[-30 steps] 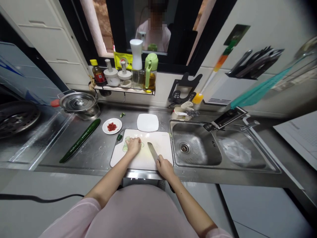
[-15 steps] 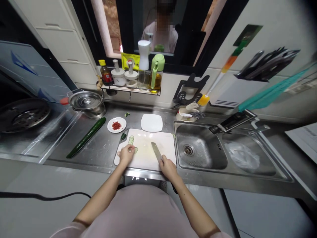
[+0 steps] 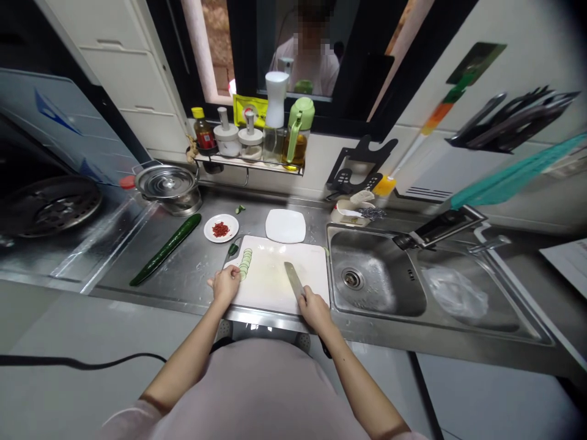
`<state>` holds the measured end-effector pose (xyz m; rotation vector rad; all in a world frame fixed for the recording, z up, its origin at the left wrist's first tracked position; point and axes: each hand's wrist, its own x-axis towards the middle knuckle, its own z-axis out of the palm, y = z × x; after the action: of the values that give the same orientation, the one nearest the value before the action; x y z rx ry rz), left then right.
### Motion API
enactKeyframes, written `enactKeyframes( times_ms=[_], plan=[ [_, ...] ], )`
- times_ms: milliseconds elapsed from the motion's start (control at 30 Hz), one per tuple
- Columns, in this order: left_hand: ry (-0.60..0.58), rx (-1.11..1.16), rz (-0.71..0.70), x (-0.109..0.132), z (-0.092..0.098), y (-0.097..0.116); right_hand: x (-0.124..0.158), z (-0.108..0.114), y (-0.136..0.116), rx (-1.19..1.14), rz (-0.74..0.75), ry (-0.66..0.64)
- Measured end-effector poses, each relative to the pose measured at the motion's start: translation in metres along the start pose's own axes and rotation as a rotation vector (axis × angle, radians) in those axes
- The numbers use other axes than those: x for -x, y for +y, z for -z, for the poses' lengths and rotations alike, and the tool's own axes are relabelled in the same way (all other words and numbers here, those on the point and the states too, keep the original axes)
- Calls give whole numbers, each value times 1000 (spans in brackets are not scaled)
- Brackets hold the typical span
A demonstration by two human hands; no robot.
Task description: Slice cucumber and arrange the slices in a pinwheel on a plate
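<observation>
My right hand (image 3: 316, 308) is closed around the handle of a kitchen knife (image 3: 294, 279), whose broad blade lies over the right half of the white cutting board (image 3: 268, 293). Along the board's left side, thin cucumber slices (image 3: 246, 260) overlap in a row. At the near end of that row is my left hand (image 3: 226, 286), thumb and fingers drawn together beside the lowest slices; whether a slice is between the fingertips is hidden. A dark green cucumber end (image 3: 233, 249) sits at the board's upper left corner. Left of the board lies a whole cucumber (image 3: 167, 249).
Behind the board are a plate of chopped red pieces (image 3: 221, 228) and a white square plate (image 3: 285, 225). A lidded steel pot (image 3: 167, 186) stands back left. The sink (image 3: 376, 287) borders the board's right side. Bottles and jars fill a wall shelf (image 3: 250, 162).
My left hand has shifted left, and the loose slice beside its fingers now appears at the near end of the row. The knife has barely moved. The view has shifted slightly.
</observation>
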<state>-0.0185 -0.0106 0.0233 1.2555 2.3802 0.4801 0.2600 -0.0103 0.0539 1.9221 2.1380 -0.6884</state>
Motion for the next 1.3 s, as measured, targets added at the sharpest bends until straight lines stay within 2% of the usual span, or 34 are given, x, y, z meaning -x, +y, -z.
enactKeyframes(
  times_ms=[167, 267, 433, 600, 767, 867, 1100, 1300],
  plan=[
    [28, -36, -28, 1, -4, -2, -4, -7, 4, -66, -4, 41],
    [64, -16, -27, 4, -5, 1, -10, -8, 13, -172, 0, 132],
    [108, 108, -47, 15, -6, 27, -33, -4, 40, -424, -73, 330],
    [75, 208, -144, 26, -13, 55, -53, -3, 57, -754, -214, 275],
    [31, 236, -154, 34, -24, 61, -64, -4, 56, -910, -250, 260],
    [15, 241, -145, 34, -26, 59, -68, -3, 57, -824, -259, 250],
    [-29, 278, -102, 28, -24, 59, -65, 7, 59, -269, -272, 322],
    [-9, 280, -111, 24, -23, 62, -56, 17, 49, -145, -340, 268]
  ],
)
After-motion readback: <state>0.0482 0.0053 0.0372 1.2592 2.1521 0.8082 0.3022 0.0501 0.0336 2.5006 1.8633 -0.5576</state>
